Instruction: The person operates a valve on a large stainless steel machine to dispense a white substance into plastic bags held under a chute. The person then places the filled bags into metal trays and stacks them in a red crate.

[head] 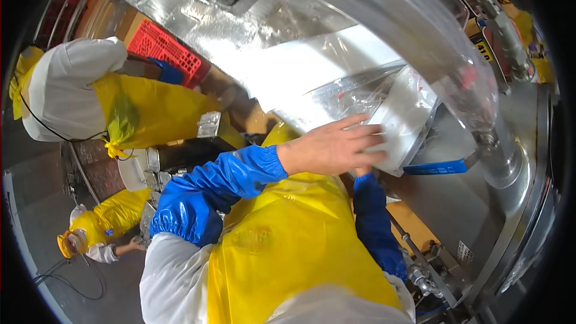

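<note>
My left hand [335, 147], bare below a blue sleeve cover, reaches across to the right with its fingers spread and slightly blurred. Its fingertips overlap the near edge of a stack of clear plastic bags [400, 121] at the corner of the metal table; whether they touch it is not plain. Beneath the left hand, only a small part of my right hand [363, 170] shows above its blue sleeve cover, and its fingers are hidden. More loose clear plastic film [355, 90] lies beside the stack. Just right of the stack is a blue strip [435, 168].
A shiny metal table [216, 36] stretches to the upper left. A thick curved pipe [432, 22] arches over its right side, beside steel machinery [517, 216]. Two people in yellow aprons [153, 108] are at the left. Beyond the table edge stands a red plastic crate [164, 49].
</note>
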Demonstrator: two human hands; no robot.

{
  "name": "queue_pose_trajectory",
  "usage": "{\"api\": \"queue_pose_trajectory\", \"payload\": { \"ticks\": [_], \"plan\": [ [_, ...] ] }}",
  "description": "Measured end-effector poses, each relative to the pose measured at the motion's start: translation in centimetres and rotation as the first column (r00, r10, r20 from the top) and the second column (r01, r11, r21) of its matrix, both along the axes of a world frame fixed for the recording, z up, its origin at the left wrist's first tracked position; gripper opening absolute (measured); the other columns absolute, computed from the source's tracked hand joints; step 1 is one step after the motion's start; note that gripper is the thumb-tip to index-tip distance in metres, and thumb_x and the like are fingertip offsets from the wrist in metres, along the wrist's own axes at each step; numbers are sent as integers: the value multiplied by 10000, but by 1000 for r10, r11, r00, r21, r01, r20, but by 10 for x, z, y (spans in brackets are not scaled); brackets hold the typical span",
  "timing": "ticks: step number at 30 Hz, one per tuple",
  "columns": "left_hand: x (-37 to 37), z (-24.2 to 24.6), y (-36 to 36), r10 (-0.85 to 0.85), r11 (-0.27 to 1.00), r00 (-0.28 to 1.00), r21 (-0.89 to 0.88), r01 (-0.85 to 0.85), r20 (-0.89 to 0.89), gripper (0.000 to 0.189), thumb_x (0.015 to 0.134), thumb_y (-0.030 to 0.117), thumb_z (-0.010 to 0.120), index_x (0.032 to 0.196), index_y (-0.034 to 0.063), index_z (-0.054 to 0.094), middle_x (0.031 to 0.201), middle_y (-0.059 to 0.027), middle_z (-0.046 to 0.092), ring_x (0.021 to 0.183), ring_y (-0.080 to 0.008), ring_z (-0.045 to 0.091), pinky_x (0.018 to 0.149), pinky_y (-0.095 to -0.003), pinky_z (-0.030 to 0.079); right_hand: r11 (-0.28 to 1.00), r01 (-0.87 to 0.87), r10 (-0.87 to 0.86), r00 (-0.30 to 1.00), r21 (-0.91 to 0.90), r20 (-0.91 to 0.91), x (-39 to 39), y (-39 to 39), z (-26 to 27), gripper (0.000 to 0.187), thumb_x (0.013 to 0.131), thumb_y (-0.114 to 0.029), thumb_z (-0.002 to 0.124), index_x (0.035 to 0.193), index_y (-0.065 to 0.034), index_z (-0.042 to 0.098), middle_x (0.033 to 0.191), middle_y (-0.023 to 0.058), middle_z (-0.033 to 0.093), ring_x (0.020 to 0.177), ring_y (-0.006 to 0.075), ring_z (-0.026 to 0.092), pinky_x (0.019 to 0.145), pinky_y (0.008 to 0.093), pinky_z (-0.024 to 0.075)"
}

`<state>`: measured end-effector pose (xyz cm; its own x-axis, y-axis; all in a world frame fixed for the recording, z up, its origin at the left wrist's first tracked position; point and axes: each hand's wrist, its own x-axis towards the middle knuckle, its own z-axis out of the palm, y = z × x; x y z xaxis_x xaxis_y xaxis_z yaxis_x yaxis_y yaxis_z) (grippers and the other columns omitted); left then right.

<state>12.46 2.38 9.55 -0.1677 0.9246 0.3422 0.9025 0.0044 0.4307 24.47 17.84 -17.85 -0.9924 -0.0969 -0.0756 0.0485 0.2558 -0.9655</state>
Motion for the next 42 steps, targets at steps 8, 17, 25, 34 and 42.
{"api": "queue_pose_trajectory", "payload": {
  "ticks": [8,17,25,34,42],
  "plan": [
    [-18,-78,-133,518,854,678,-354,-381,521,337,897,211,721,1201,77,668,1176,-151,685,1078,-380,638,934,-441,510,938,-53,-24,976,342,216,-152,-86,23,316,883,-309,741,885,-1,670,813,183,693,754,316,663,685,413,513],
    [-29,-79,-206,754,647,450,-426,-632,478,368,921,230,724,1237,53,658,1206,-164,681,1096,-379,649,920,-417,528,692,-1,0,1000,722,1,-202,-159,-25,349,839,-431,754,977,-125,659,1006,102,634,1002,312,587,853,475,441],
    [-34,-95,-201,728,670,423,-428,-607,539,383,922,220,733,1247,32,655,1205,-179,679,1098,-361,659,924,-396,531,620,-93,98,994,779,41,-199,-153,-15,213,951,-337,642,1046,-148,669,1068,101,619,1072,311,572,887,475,433],
    [-49,-121,-175,731,617,123,-573,-540,671,429,977,337,688,1192,-32,638,1050,-162,722,956,-259,710,854,-377,547,829,56,30,989,556,-144,-196,-125,-16,142,957,-239,625,974,-116,693,914,108,638,926,329,625,823,473,490],
    [-103,-148,-140,668,622,37,-530,-577,743,450,1047,383,536,1071,-53,643,880,-87,678,815,-158,635,754,-311,512,844,140,-27,975,518,-220,-122,-54,98,106,903,-174,670,943,-84,709,953,96,633,959,310,604,890,435,487]
  ]
}}
